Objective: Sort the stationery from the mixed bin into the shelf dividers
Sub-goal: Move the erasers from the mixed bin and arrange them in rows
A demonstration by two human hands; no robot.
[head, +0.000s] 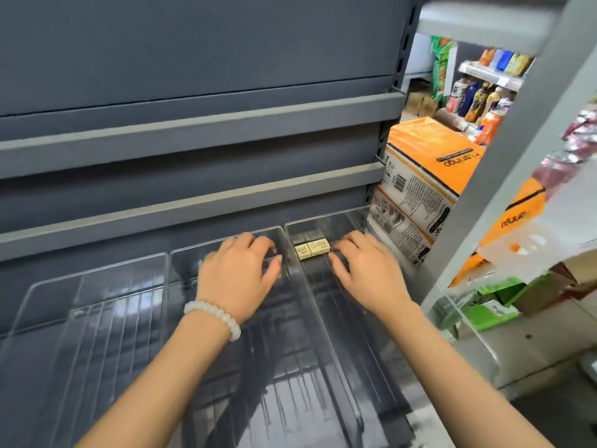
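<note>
Head view: two cream erasers [312,249] lie at the back of the rightmost clear shelf divider [339,312]. The right hand [365,270] rests just right of the erasers, fingers loosely spread. The left hand [239,270], wearing a white bead bracelet [214,316], lies left of them in the middle divider [181,263], fingers relaxed, holding nothing.

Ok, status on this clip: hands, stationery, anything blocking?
Left hand open in the middle clear tray. Right hand open in the right tray, beside the small cream erasers at its back. Nothing blocking.
</note>
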